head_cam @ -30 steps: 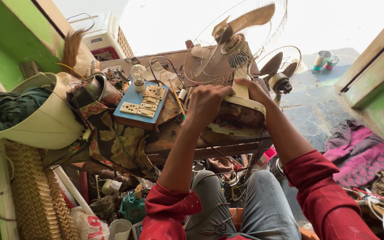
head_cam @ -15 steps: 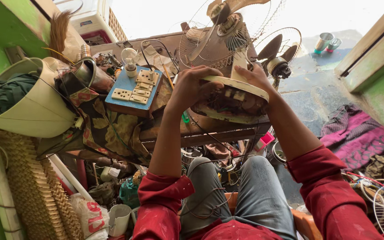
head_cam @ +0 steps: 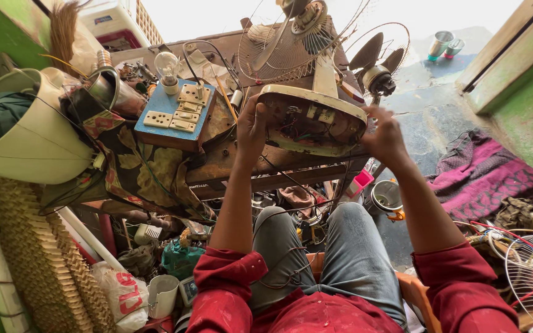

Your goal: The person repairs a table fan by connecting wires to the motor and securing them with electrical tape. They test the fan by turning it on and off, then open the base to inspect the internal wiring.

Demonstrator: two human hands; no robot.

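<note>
Cream table fan [head_cam: 313, 92] tipped up over rusty bench [head_cam: 217, 163], base underside w/ loose wires facing down. Left hand [head_cam: 251, 132] at 9 o'clock, right hand [head_cam: 385, 137] at 3, fingers curled on rim. Could slip, topple onto switchboard [head_cam: 174, 114] & bulb [head_cam: 166, 66] at 9; wires could snag.

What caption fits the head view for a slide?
Both hands, left hand and right hand, tilt a table fan to expose its wired base over a cluttered workbench.

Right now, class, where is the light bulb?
In the head view, the light bulb stands upright at the far end of the blue switch board, upper left, left of the fan base that the left hand holds.
</note>
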